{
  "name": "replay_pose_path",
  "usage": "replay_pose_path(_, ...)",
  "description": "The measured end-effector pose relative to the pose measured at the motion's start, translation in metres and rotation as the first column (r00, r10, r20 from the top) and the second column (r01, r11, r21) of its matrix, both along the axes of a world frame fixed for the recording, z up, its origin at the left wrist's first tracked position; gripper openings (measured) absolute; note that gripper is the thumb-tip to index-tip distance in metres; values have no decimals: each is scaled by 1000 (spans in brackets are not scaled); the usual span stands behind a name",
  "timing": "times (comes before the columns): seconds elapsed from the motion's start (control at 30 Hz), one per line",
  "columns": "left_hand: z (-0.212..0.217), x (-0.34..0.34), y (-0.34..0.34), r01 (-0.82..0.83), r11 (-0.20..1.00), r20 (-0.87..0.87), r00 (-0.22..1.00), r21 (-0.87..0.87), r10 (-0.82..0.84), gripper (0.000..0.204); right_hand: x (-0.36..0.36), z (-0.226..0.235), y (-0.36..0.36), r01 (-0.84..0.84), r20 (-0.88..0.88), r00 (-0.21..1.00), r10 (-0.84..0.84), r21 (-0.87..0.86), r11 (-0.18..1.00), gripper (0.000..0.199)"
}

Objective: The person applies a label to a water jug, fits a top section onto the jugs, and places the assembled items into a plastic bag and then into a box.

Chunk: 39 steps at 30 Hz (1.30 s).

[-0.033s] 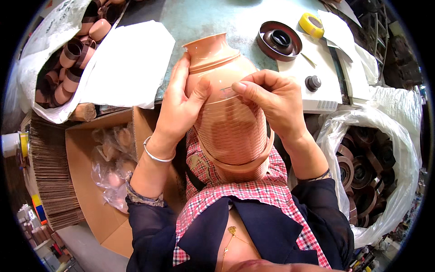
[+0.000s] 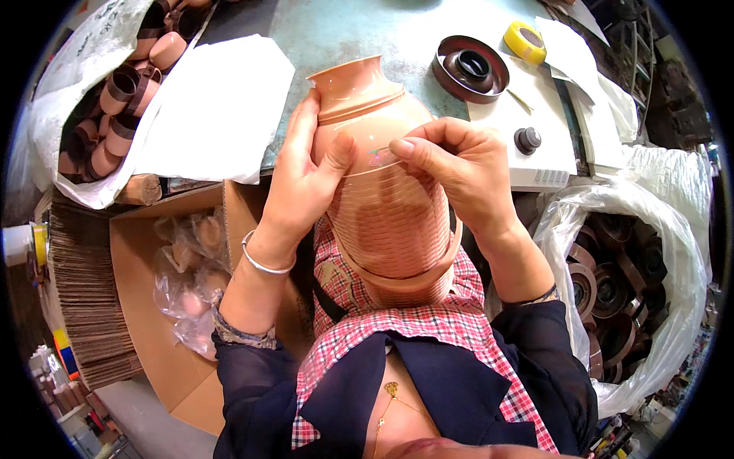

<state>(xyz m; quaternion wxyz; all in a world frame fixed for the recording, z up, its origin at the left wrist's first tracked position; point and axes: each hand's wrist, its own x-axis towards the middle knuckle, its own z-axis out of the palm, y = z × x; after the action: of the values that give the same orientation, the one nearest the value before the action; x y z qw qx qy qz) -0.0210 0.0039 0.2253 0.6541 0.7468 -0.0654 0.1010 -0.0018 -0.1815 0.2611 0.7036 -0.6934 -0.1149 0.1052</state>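
Note:
A peach-coloured thermos flask point(image 2: 394, 229) with a flared neck and a ribbed body leans between my arms, its lower end at the checked apron on my lap. My left hand point(image 2: 306, 161) wraps the flask's left side below the neck, with the thumb lying on its front. A small, shiny, clear sticker point(image 2: 379, 157) shows on the flask's shoulder. Thumb and forefinger of my right hand point(image 2: 466, 164) are pinched together at the sticker's right edge, touching the flask. How much of the sticker is stuck down I cannot tell.
On the table point(image 2: 344, 30) are white sheets point(image 2: 222, 107), a dark round lid point(image 2: 493, 92), yellow tape point(image 2: 525, 42) and a black knob point(image 2: 527, 140). A sack point(image 2: 84, 84) of cups stands left, an open carton point(image 2: 172, 382) below it, a plastic bag point(image 2: 665, 336) of brown parts right.

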Motion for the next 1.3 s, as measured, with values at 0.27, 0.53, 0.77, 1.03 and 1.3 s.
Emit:
replay_pose_path(0.27,10,-4,-3,39,999,-45,998,1,-39,84,6,-9,-5,432,603,792,-92,-448,783,20)
replay_pose_path(0.53,10,-9,-13,-49,982,75,997,180,36,93,12,-20,6,125,508,861,-29,-155,980,37)
replay_pose_path(0.77,7,-12,0,78,983,-53,995,-167,-88,95,16,-53,-33,-3,325,946,-13,47,999,17)
replay_pose_path(1.03,3,-57,42,91,944,133,990,-317,-50,97,-97,-94,-113,-83,-696,708,-115,-243,966,43)
replay_pose_path(1.3,-5,-29,163,-493,786,365,857,373,364,19,64,-43,-105,298,-142,954,-265,322,899,35)
